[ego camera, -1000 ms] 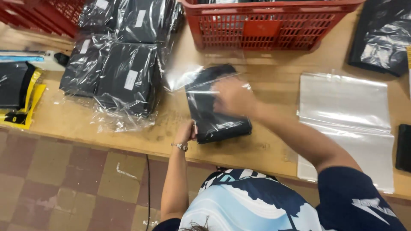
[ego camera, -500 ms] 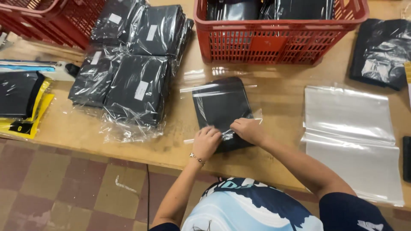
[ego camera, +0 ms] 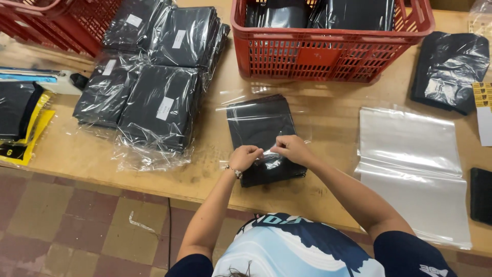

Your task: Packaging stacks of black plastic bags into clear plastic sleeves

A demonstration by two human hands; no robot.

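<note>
A folded black garment in a clear plastic bag (ego camera: pixel 261 125) lies flat on the wooden table (ego camera: pixel 328 113), in front of me. My left hand (ego camera: pixel 245 157) and my right hand (ego camera: pixel 290 149) pinch the bag's near edge, fingertips close together over a small pale strip at the bag's flap. Both hands rest on the bagged garment.
Stacks of bagged black garments (ego camera: pixel 154 87) lie to the left. A red basket (ego camera: pixel 333 38) with black garments stands behind. Empty clear bags (ego camera: pixel 415 164) lie to the right, a loose black garment (ego camera: pixel 451 69) beyond them. Another red basket (ego camera: pixel 56 20) sits far left.
The bagged garment was turned and laid flat. My right hand came down from its top to the near edge, where both hands now meet.
</note>
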